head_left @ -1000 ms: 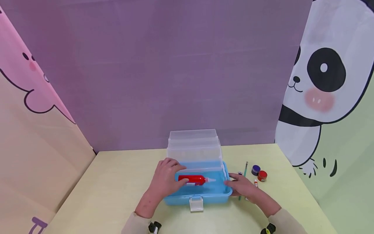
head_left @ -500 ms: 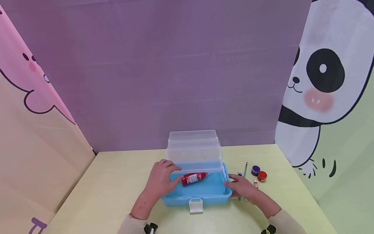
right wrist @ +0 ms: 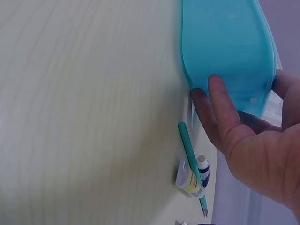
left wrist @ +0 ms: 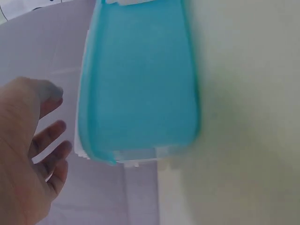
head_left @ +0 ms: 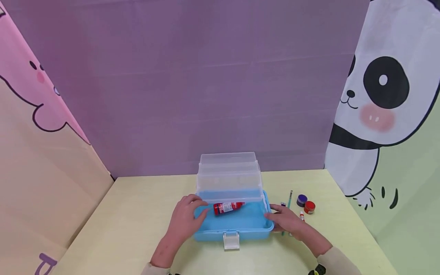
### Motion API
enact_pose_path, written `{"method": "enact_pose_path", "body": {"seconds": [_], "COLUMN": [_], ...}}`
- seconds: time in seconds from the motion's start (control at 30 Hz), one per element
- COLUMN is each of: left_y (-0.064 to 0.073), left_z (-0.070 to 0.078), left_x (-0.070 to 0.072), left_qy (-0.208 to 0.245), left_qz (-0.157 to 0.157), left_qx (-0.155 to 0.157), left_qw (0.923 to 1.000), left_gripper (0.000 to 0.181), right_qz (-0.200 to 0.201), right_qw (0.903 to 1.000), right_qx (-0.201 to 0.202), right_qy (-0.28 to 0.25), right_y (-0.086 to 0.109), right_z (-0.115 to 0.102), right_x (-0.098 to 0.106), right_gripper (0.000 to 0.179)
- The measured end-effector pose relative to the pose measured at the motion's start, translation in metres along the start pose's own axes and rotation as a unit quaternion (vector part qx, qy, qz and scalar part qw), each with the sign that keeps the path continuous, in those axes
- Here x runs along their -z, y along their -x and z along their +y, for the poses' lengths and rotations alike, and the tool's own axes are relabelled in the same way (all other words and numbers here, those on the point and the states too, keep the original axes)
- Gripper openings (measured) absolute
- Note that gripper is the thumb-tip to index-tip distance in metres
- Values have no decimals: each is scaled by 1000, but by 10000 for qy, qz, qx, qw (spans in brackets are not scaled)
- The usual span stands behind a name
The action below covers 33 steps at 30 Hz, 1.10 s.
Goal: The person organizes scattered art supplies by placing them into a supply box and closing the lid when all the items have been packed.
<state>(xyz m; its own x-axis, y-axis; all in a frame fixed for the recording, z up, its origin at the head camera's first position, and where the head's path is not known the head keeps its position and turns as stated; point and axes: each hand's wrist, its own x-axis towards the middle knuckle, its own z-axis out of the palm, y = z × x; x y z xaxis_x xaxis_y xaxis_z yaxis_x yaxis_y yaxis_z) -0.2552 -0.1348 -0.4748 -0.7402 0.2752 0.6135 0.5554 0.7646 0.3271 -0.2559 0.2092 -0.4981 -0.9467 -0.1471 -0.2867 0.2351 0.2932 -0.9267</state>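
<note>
A light blue plastic storage box (head_left: 240, 233) stands with its clear lid (head_left: 228, 175) raised at the back and a white latch (head_left: 231, 241) hanging at the front. Inside lies a red bottle (head_left: 227, 207) with a white label, its nozzle to the right. My left hand (head_left: 183, 217) is at the box's left rim, fingers loosely bent and holding nothing; in the left wrist view this hand (left wrist: 28, 145) is apart from the box's end wall (left wrist: 140, 79). My right hand (head_left: 285, 219) holds the right end, thumb at the rim, fingers (right wrist: 224, 101) against the outer wall.
Right of the box, on the pale table (head_left: 144, 206), are a blue-lidded jar (head_left: 302, 200), a red-lidded jar (head_left: 309, 207), a teal paintbrush (right wrist: 188, 147) and small paint tubes (right wrist: 188, 180). A purple backdrop (head_left: 220, 88) stands along the table's back edge.
My left hand has let go of the red bottle and drawn back left. The bottle has turned so its label shows and lies farther back. My right hand has stayed on the box.
</note>
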Motion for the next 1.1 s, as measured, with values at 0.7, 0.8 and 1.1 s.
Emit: {"method": "enact_pose_path", "body": {"seconds": [0.7,0.8,1.1], "left_y": [20,20,23], "left_z": [-8,-8,-10], "left_x": [-31,-32,-28], "left_qy": [1785,1936,2233], "left_qz": [-805,-768,-797], "left_qx": [3364,3446,3669], "left_qw": [9211,9154,8995], "left_gripper": [78,76,62], "right_qz": [837,836,796], "right_qw": [9964,9965,9967], "right_qx": [0,5,-78], "right_qy": [137,41,99], "right_y": [-7,-7,-8], "right_z": [5,7,9], "right_x": [-12,-11,-11], "right_gripper": [57,58,61]}}
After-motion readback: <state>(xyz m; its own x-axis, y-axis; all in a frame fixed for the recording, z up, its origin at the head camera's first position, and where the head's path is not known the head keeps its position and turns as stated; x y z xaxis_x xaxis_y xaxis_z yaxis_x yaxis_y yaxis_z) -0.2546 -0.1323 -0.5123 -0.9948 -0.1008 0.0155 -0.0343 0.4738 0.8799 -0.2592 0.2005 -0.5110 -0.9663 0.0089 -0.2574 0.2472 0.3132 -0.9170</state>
